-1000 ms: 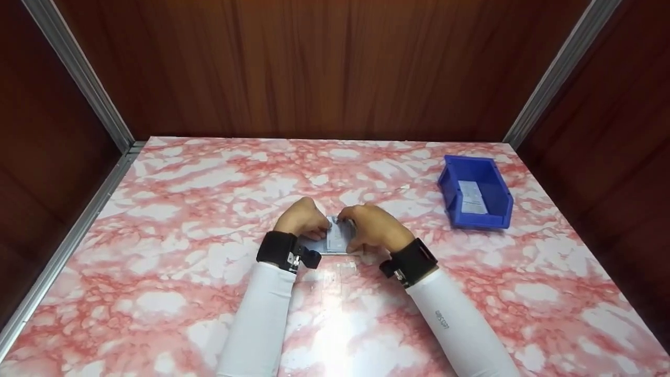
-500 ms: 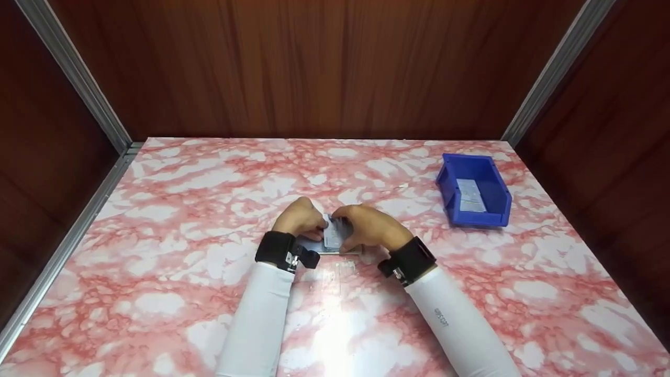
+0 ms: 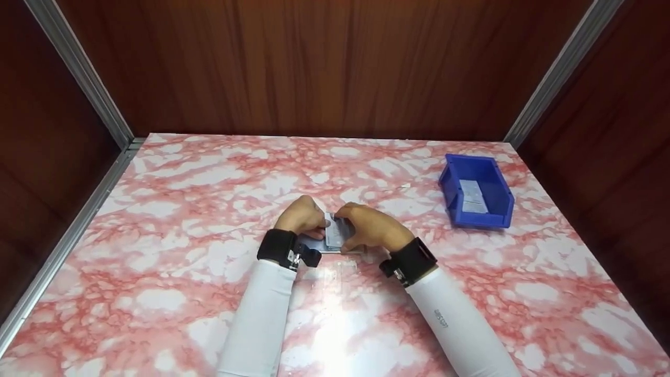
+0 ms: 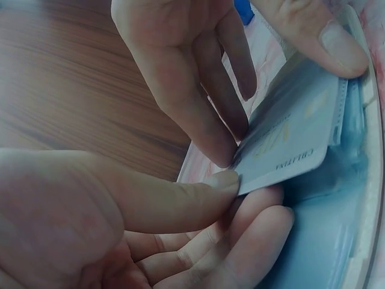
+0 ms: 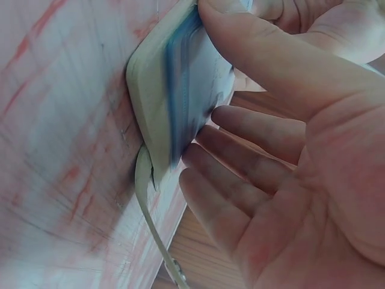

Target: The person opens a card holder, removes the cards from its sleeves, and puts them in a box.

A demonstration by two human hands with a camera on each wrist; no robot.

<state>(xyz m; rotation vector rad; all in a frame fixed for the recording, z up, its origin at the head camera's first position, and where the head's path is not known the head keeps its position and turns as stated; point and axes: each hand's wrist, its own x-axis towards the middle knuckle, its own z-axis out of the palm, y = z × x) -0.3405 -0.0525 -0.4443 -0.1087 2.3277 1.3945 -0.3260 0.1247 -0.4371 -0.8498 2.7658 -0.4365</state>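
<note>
A card holder (image 5: pixel 143 96) with a cream cover and clear bluish sleeves (image 4: pixel 325 235) lies opened on the table between the two hands. My left hand (image 3: pixel 301 217) pinches the corner of a pale card (image 4: pixel 289 129) with printed lettering, thumb on top and index finger beneath. That card stands tilted up from the sleeves below it. My right hand (image 3: pixel 378 226) spans the holder, its thumb (image 4: pixel 343 51) at the near edge and its fingers (image 5: pixel 222 174) along the far edge. A thin cream strap (image 5: pixel 142 186) with a metal snap sticks out from the cover.
A blue open-front bin (image 3: pixel 480 219) stands at the right on the red-and-white marbled table (image 3: pixel 183 209), with pale cards (image 3: pixel 472 196) inside. Dark wooden panels (image 3: pixel 314 68) enclose the back and sides.
The right hand has shifted slightly left towards the left hand, and the card's near end has lifted a little. The bin has stayed put.
</note>
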